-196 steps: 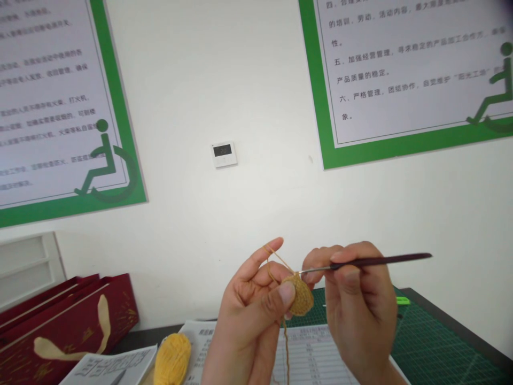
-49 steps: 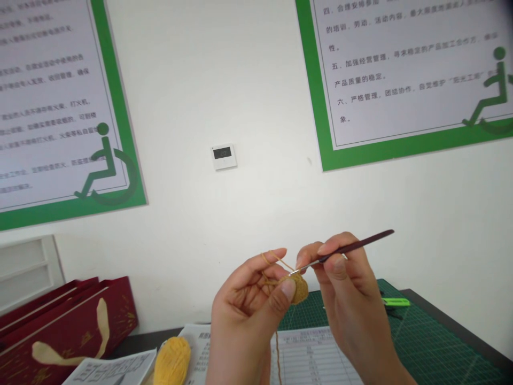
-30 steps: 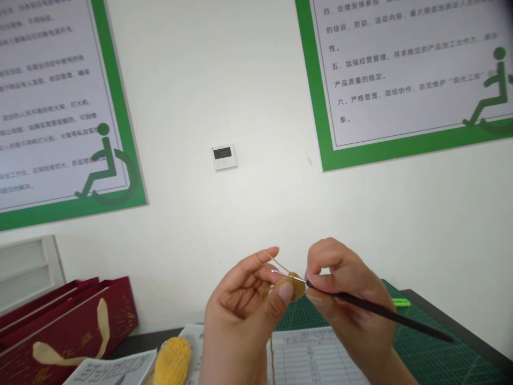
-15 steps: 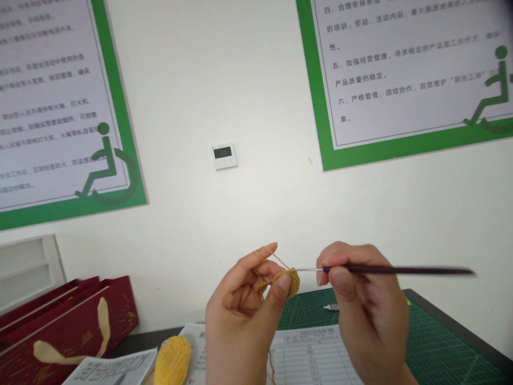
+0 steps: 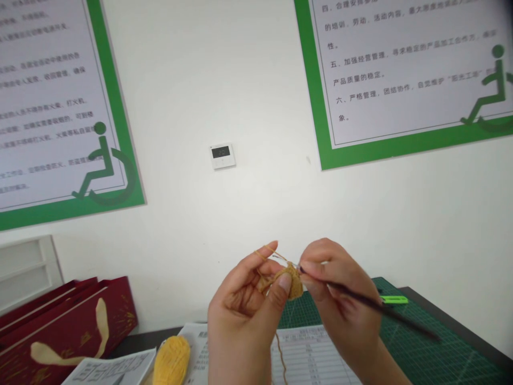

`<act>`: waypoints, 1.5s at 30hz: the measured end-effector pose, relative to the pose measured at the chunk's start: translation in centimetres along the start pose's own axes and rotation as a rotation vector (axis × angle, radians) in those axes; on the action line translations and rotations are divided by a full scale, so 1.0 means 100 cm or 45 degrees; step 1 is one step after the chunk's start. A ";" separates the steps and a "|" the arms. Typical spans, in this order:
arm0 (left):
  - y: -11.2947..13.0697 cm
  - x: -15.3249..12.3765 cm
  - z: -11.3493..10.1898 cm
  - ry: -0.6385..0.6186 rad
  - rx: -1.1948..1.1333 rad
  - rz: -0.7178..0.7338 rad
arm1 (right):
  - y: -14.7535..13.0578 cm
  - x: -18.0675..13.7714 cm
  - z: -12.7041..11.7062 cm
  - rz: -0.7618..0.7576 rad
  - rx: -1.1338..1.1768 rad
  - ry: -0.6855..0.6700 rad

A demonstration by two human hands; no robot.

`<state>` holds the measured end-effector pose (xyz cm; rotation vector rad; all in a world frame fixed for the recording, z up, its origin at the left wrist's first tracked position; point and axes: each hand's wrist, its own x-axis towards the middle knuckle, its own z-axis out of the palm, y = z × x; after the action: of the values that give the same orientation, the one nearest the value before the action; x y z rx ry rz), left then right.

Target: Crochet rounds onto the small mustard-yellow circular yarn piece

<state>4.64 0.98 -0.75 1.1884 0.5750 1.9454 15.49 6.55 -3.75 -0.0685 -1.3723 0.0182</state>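
A small mustard-yellow crochet piece (image 5: 295, 285) is pinched between the thumb and fingers of my left hand (image 5: 244, 310). Yarn (image 5: 264, 252) loops over that hand's raised index finger and runs down to the work. My right hand (image 5: 347, 291) grips a crochet hook (image 5: 372, 303) with a dark handle, near its metal end. The hook's thin shaft passes through the top edge of the piece, its tip showing left of it, close to the yarn. The handle slants down to the right. Below my left hand a strand of yarn hangs over the papers.
A yellow yarn ball (image 5: 172, 361) sits at the lower left beside printed sheets (image 5: 310, 353). A green cutting mat (image 5: 420, 331) with a bright green cutter (image 5: 395, 299) covers the table's right side. Red gift bags (image 5: 80, 331) stand left; posters (image 5: 401, 158) and a thermostat (image 5: 222, 156) are on the wall.
My right hand has moved left, up to the crochet piece, and the hook has pushed through it. The handle has tilted from level to sloping down right. My left hand has barely moved.
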 end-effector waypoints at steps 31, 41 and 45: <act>0.001 0.002 -0.005 -0.065 0.118 -0.063 | -0.007 0.003 0.009 0.465 0.538 0.169; 0.001 0.002 -0.004 -0.041 0.213 0.050 | -0.007 0.009 -0.006 0.416 0.524 0.083; 0.001 0.002 -0.005 -0.036 0.227 0.062 | -0.012 0.012 -0.010 0.307 0.383 0.020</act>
<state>4.16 1.11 -0.81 1.3499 0.7230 1.9466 16.70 5.42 -2.67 0.0185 -1.3257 0.4235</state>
